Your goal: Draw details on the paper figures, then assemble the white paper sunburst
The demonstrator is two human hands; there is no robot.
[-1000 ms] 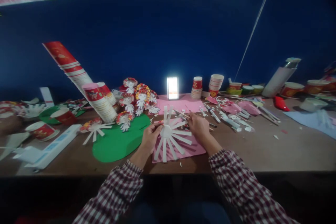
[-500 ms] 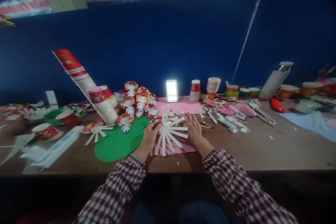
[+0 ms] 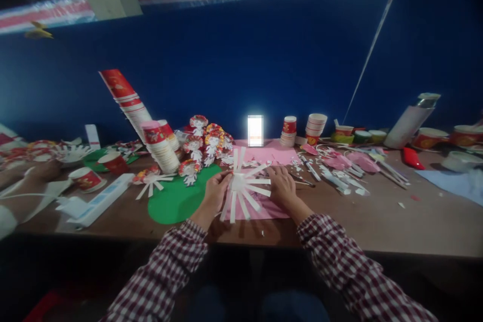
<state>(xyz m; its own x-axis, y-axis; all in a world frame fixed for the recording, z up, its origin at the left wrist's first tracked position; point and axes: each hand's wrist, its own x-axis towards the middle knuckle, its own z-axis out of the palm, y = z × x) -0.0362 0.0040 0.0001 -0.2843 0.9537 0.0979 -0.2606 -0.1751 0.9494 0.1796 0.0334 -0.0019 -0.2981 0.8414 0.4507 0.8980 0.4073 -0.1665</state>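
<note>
My left hand (image 3: 214,192) is closed, thumb and fingers pinching a cut paper cup (image 3: 237,181) at its left side. The cup's wall is slit into white strips that fan out around its round base. My right hand (image 3: 284,188) lies low at the right tips of the strips, fingers stretched forward over the table; whether it touches a strip I cannot tell. Beneath the cut cup is a sheet of pink paper (image 3: 277,210). A green paper shape (image 3: 169,206) lies left of my left hand, with another cut cup (image 3: 151,181) at its edge.
Leaning stacked paper cups (image 3: 162,153) stand at the left, beside small paper figures (image 3: 194,146). More cup stacks (image 3: 316,128) stand at the back. Paper scraps (image 3: 341,181) and a red object (image 3: 413,158) lie to the right. Another person's hand (image 3: 45,170) is at far left, near a white power strip (image 3: 105,198).
My right hand has moved from a raised grip on a thin tool beside the strips down to the table, fingers now stretched out. My left hand still holds the cut cup. The view has shifted slightly.
</note>
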